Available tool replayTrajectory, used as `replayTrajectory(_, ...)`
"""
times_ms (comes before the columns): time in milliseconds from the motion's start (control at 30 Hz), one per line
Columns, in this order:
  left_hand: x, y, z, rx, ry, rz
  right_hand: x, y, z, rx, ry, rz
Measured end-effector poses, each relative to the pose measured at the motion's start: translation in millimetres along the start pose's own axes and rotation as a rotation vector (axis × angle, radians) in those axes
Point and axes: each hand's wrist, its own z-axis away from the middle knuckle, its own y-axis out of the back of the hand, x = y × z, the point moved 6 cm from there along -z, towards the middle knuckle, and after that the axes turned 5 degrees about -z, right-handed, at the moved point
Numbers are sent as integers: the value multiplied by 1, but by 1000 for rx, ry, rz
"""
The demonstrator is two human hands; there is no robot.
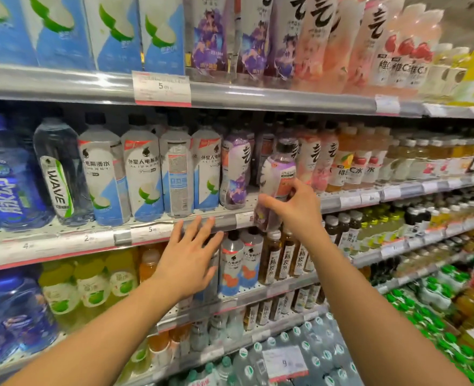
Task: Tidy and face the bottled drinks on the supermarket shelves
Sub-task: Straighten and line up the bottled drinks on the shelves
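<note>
Purple bottle (276,185): one, gripped by right hand (294,207) | left hand (188,257): fingers spread, holding nothing

I see a clear plastic bottle with a purple-and-white label and black cap (276,182), tall white-and-blue bottles printed with green coconuts (143,174), a dark blue bottle with a white-and-green WAVE band (58,174), and grey shelf rails edged red (63,246).

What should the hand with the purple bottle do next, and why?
Probably set the purple bottle back upright beside the other purple bottle on the shelf. The right hand holds it tilted out in front of the shelf edge; the left hand is open.
</note>
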Motion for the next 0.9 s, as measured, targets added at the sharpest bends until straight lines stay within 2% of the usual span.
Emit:
replayTrajectory(233,1,-9,0,10,60,6,1,-3,-67,86,30,-39)
replayTrajectory(533,1,-5,-1,35,103,76,18,-34,-86,15,-35,26)
replayTrajectory(733,1,-4,0,35,107,80,5,-39,-94,-15,44,349)
replayTrajectory(900,2,-4,1,37,106,96,8,-39,-89,31,60,436)
